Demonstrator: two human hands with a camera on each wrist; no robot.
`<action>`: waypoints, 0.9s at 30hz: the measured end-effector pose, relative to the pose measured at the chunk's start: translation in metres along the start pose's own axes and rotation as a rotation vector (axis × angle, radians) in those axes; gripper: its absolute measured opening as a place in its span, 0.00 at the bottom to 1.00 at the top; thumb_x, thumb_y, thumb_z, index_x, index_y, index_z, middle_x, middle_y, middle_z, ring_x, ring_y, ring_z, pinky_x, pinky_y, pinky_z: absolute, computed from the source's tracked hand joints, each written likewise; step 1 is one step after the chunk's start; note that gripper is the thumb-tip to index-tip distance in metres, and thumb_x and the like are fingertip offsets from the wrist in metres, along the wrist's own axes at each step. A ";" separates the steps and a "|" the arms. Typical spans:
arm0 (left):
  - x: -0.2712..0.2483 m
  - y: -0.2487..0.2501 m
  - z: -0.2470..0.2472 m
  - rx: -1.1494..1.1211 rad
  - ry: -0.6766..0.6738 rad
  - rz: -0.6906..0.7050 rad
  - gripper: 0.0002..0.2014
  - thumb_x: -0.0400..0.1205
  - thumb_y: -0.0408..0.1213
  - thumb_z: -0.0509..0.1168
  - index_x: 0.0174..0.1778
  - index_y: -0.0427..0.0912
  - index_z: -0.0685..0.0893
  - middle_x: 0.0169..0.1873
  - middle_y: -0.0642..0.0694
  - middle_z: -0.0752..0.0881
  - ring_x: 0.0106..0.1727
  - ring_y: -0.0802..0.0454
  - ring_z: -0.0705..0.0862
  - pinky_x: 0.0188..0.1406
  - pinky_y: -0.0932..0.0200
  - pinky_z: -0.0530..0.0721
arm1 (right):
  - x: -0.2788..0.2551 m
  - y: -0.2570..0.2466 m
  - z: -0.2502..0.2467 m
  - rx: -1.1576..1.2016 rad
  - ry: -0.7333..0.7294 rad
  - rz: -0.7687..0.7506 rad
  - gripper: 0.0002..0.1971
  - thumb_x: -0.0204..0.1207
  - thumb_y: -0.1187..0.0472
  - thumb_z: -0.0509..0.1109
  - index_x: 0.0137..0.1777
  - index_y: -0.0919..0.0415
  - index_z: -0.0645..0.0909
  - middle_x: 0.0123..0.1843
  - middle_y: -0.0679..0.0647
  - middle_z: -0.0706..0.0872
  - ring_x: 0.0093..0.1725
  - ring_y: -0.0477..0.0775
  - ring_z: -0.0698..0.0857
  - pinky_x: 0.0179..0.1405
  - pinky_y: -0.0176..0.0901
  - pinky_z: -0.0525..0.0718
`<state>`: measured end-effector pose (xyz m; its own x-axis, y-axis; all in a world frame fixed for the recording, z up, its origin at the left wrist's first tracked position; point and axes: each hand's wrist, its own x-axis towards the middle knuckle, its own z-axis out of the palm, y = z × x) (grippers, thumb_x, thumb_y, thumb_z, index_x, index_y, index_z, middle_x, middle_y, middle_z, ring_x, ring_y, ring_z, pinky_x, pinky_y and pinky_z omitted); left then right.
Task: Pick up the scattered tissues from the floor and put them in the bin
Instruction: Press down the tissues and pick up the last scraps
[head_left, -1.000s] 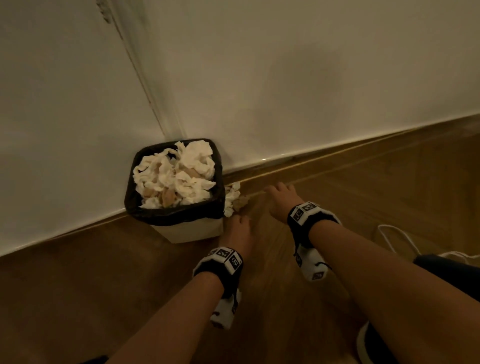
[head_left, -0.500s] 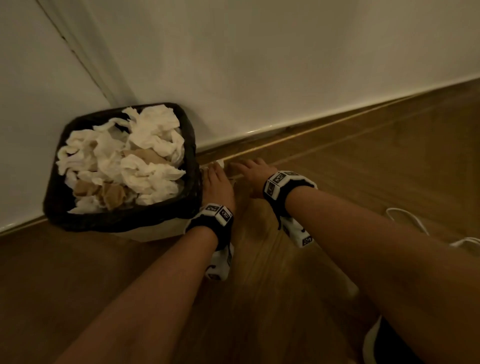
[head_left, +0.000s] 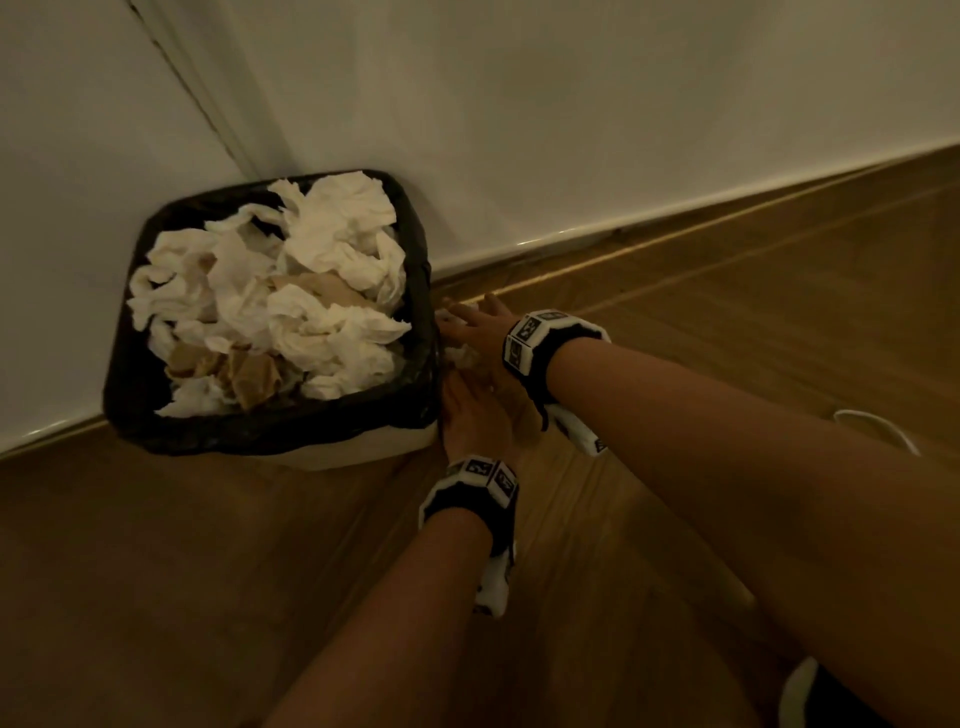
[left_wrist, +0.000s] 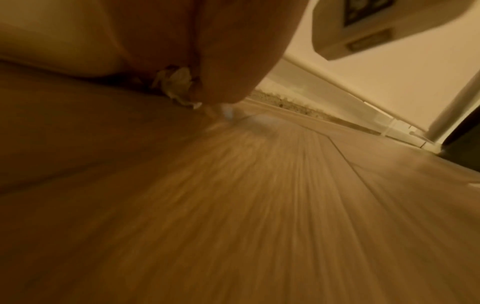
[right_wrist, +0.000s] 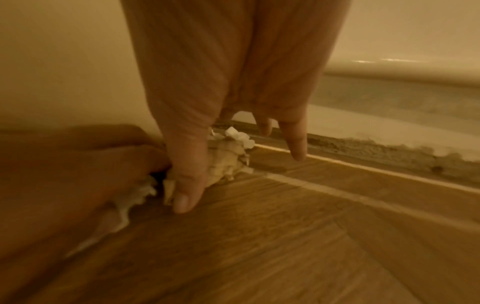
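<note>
Gathering tissues (right_wrist: 228, 158) beside bin (head_left: 291, 431), both hands

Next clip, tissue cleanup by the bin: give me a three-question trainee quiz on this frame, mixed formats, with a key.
1. True or false: the bin is nearly empty.
2. Where do the loose tissues lie? A) on the floor between bin and wall B) on a chair C) on the bin's rim
3. Fill in: the right hand and left hand meet at the tissues on the ____.

Key: 1 false; 2 A; 3 floor
</note>
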<state>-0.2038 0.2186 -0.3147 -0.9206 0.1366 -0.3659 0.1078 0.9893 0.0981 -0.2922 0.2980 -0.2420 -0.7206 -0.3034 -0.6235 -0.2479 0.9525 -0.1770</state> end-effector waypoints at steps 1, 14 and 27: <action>-0.003 -0.002 0.003 -0.057 0.015 -0.018 0.34 0.86 0.44 0.54 0.81 0.31 0.47 0.81 0.33 0.51 0.82 0.37 0.52 0.79 0.48 0.56 | 0.003 0.000 0.000 -0.038 -0.020 -0.015 0.43 0.78 0.49 0.65 0.82 0.43 0.37 0.85 0.51 0.35 0.81 0.73 0.39 0.79 0.73 0.46; -0.009 0.001 0.004 -0.241 0.080 -0.081 0.47 0.79 0.57 0.62 0.81 0.30 0.46 0.80 0.30 0.55 0.78 0.40 0.66 0.70 0.54 0.73 | 0.024 -0.003 0.000 -0.120 0.119 -0.119 0.37 0.74 0.54 0.71 0.81 0.48 0.58 0.84 0.52 0.54 0.79 0.66 0.61 0.76 0.59 0.64; -0.025 -0.003 -0.008 -0.201 0.086 -0.077 0.17 0.86 0.30 0.45 0.71 0.34 0.65 0.69 0.35 0.71 0.70 0.40 0.70 0.65 0.51 0.71 | -0.048 0.019 0.052 0.332 0.189 0.265 0.15 0.81 0.59 0.63 0.63 0.67 0.79 0.63 0.65 0.83 0.62 0.65 0.82 0.57 0.50 0.78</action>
<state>-0.1839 0.2115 -0.2978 -0.9527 0.0480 -0.3001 -0.0328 0.9655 0.2584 -0.2279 0.3321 -0.2551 -0.8441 -0.0186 -0.5359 0.1591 0.9457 -0.2835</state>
